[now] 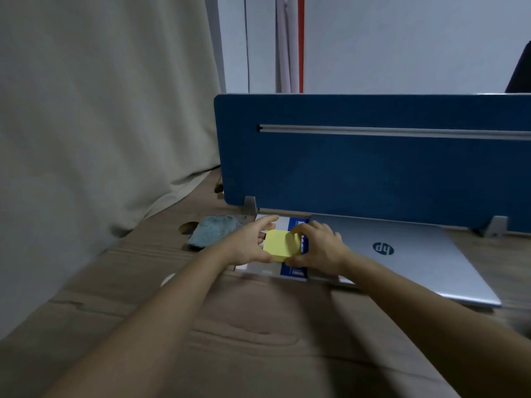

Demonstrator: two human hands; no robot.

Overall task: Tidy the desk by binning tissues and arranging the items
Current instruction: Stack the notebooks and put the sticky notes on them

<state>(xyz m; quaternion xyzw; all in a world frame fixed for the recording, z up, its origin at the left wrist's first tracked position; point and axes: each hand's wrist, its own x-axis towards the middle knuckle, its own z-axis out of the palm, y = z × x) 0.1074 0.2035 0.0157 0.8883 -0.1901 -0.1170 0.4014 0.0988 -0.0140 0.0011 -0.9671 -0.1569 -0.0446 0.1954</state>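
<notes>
A yellow pad of sticky notes [280,243] lies on a white and blue book [296,271] at the back of the wooden desk [258,326]. My left hand [248,245] grips the pad's left side, thumb under its near corner. My right hand [319,248] holds its right side, fingers curled over the far corner. The book's middle is hidden by the pad and my hands. A closed silver laptop [408,254] lies right of the book and overlaps its right edge.
A grey-blue cloth [214,230] lies left of the book, beside a cable hole [188,227] in the desk. A blue divider panel [373,162] stands along the desk's back edge. A beige curtain [100,124] hangs at the left.
</notes>
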